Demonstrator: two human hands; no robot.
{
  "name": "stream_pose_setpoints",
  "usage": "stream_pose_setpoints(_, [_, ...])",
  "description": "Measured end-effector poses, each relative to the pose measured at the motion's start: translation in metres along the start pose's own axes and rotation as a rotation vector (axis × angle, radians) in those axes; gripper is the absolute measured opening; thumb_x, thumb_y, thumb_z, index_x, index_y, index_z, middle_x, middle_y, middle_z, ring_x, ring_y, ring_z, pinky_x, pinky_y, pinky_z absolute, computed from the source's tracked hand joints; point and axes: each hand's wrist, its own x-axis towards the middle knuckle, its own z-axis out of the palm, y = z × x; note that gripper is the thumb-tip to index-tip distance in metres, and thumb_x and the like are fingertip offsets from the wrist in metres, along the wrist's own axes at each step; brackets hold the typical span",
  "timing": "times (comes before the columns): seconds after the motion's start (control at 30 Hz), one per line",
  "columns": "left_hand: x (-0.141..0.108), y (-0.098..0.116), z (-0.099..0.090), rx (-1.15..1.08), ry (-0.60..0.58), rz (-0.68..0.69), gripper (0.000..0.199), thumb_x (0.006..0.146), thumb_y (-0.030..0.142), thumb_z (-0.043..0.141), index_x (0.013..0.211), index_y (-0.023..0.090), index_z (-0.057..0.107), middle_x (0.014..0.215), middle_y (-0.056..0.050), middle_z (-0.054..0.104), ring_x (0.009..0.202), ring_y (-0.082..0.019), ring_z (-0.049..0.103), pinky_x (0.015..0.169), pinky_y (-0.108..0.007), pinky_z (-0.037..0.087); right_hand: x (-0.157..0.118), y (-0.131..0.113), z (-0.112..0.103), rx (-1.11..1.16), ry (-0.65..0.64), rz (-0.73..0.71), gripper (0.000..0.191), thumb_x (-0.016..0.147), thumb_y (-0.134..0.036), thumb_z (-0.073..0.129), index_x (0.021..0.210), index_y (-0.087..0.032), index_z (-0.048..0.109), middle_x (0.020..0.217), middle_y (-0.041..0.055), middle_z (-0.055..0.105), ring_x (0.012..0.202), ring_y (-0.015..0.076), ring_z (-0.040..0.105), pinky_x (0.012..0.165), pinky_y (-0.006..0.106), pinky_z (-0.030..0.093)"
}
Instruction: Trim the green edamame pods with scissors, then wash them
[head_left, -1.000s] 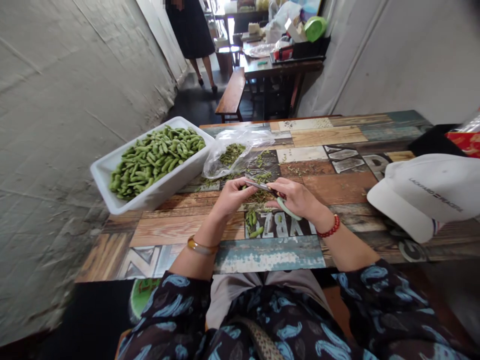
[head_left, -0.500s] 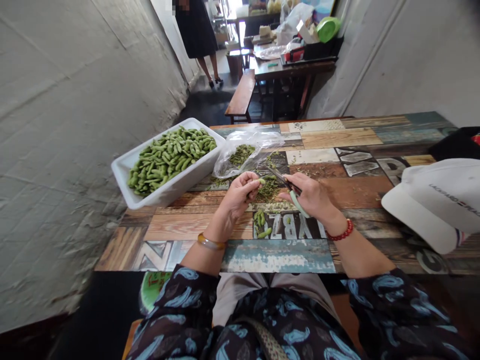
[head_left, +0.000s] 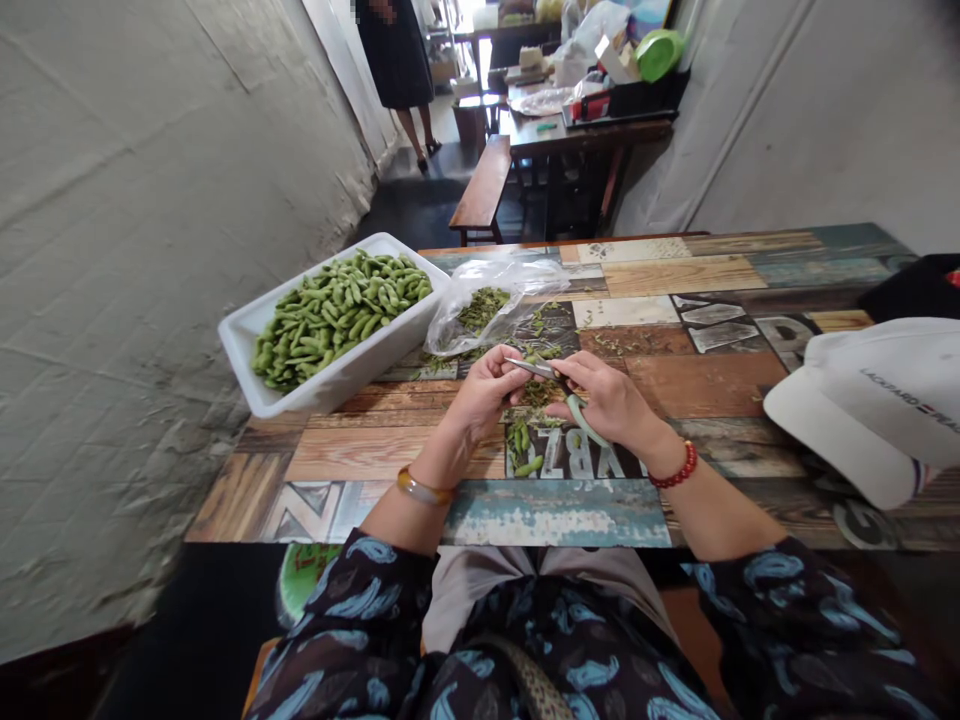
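Frame centre: right hand (head_left: 606,400), gripping pale-green-handled metal scissors (head_left: 584,420), has brought blades (head_left: 531,367) to the narrowly pinched left hand (head_left: 484,390), contents hidden

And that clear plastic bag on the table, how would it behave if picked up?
The bag is probably floppy: its thin film lies crumpled. It looks light, holding just a small heap of loose scraps, which might spill if it tips.

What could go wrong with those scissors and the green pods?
The scissors have their blades right by the left hand, so a snip might nip it. Also, the loose pods lie close to the scraps, so they could get mixed up.
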Motion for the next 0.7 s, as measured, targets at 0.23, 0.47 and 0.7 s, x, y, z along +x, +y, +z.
stream_pose_setpoints(0.23, [0.0006, -0.0034, 0.0004, 0.091, -0.011, 0.045, 0.036, 0.067, 0.035, 0.085, 0.088, 0.015, 0.064, 0.075, -0.005, 0.073, 0.050, -0.007, 0.051, 0.044, -0.018, 0.032, 0.0009, -0.0026, -0.0029, -0.001, -0.007, 0.020, 0.050, 0.084, -0.039, 0.074, 0.129, -0.024, 0.057, 0.098, 0.0068, 0.061, 0.081, 0.0216, 0.061, 0.073, 0.035, 0.054])
stream_pose_setpoints(0.47, [0.0006, -0.0048, 0.0011, 0.194, 0.043, 0.105, 0.033, 0.067, 0.038, 0.085, 0.083, 0.015, 0.068, 0.076, -0.003, 0.071, 0.051, -0.006, 0.049, 0.044, -0.019, 0.035, 0.0005, -0.0013, -0.0011, 0.052, -0.018, 0.020, 0.050, 0.085, -0.040, 0.073, 0.129, -0.023, 0.057, 0.102, 0.0076, 0.062, 0.075, 0.0188, 0.059, 0.070, 0.034, 0.055])
stream_pose_setpoints(0.7, [-0.0002, -0.0062, 0.0033, 0.250, 0.069, 0.152, 0.030, 0.068, 0.038, 0.084, 0.077, 0.015, 0.066, 0.068, 0.002, 0.065, 0.045, -0.005, 0.045, 0.042, -0.019, 0.037, 0.0002, -0.0029, 0.0015, 0.055, -0.010, 0.020, 0.049, 0.086, -0.043, 0.071, 0.128, -0.021, 0.057, 0.102, 0.0083, 0.061, 0.073, 0.0184, 0.059, 0.068, 0.033, 0.054])
